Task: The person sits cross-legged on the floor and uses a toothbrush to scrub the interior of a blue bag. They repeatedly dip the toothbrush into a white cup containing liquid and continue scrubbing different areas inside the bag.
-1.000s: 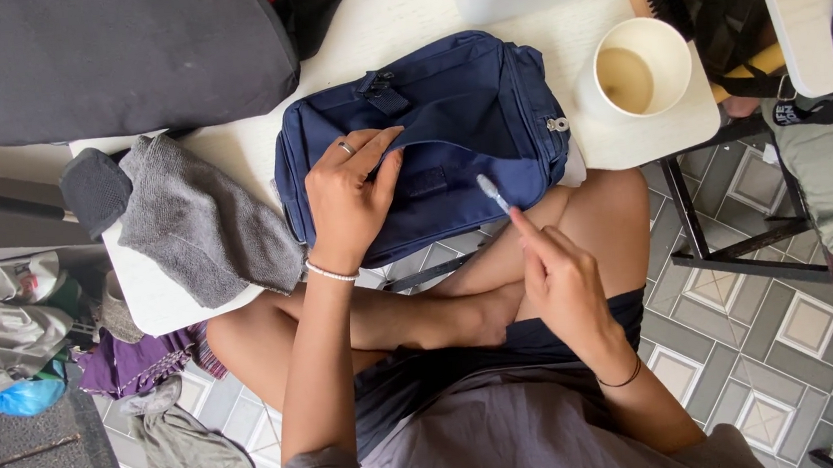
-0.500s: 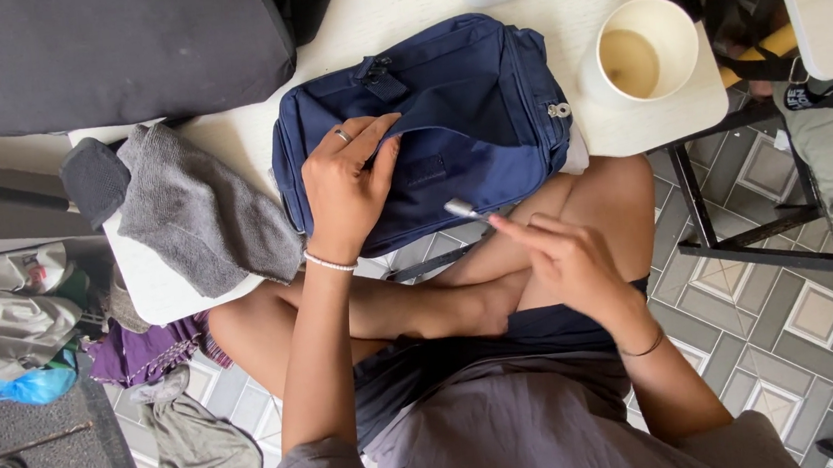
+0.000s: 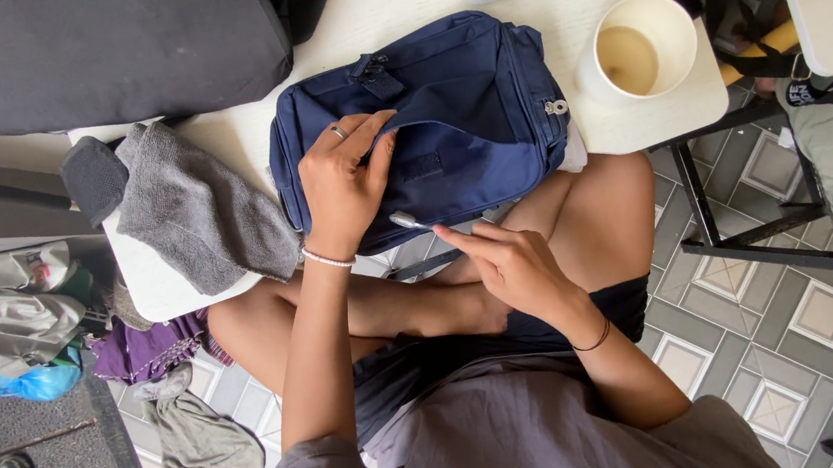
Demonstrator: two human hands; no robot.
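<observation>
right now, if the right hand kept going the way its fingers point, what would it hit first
Probably the left hand: the right hand and its small white tool aim up-left across the navy bag, though depth is unclear.

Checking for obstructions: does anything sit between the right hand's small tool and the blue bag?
Nothing visible. The right hand holds a small tool whose tip sits at the blue bag lower edge, just beside the left hand resting on it.
</observation>
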